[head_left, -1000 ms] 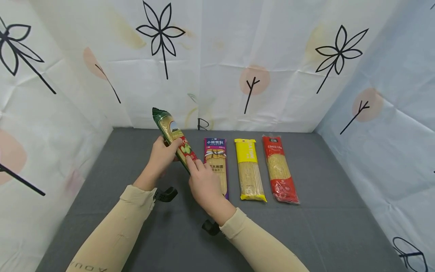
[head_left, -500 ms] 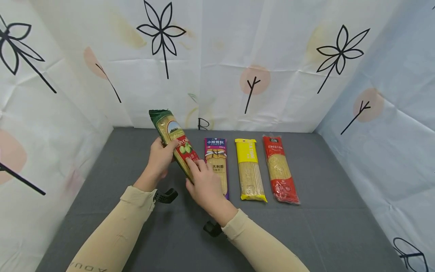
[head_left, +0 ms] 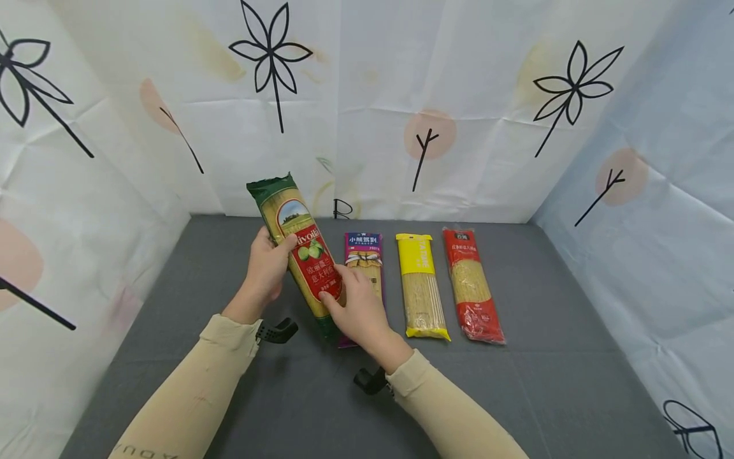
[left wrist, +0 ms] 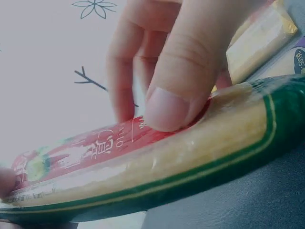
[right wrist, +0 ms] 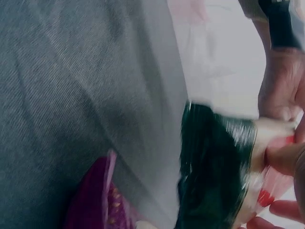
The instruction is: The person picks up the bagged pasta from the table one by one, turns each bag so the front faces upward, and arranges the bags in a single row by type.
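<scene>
Both hands hold a green and red spaghetti packet tilted up off the grey table, its label facing the camera. My left hand grips its upper half, thumb on the front; that thumb presses the red label in the left wrist view. My right hand pinches the lower part, fingers on the front. The packet's dark green end fills the right wrist view, with a fingertip at its edge.
Three pasta packets lie side by side on the table: purple, partly under my right hand, yellow and red. Patterned sheets wall the back and both sides. The purple packet's corner shows in the right wrist view.
The packet has turned from edge-on to face the camera and risen slightly. My right hand slid down and right along it; the left hand kept its grip.
</scene>
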Action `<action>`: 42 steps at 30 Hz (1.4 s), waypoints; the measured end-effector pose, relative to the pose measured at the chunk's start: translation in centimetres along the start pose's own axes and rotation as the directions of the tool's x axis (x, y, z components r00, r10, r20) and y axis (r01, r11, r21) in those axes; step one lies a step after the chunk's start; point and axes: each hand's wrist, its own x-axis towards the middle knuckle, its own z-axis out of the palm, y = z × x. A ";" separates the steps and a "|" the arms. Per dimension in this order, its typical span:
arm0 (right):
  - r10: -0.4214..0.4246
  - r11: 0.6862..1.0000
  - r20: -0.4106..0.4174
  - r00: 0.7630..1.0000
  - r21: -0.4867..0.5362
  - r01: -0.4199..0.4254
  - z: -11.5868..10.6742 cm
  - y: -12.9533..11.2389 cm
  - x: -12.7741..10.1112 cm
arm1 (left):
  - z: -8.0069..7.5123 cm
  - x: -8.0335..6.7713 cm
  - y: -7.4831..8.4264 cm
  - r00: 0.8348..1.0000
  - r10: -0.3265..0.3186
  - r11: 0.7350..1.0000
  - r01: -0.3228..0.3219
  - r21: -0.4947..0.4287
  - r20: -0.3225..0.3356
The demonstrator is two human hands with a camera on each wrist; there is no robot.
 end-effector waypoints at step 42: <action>-0.015 0.778 0.375 0.927 0.586 -0.225 0.8 1.6 -0.7 | -1.1 0.4 -0.7 0.983 -0.018 0.984 -0.014 0.175 0.182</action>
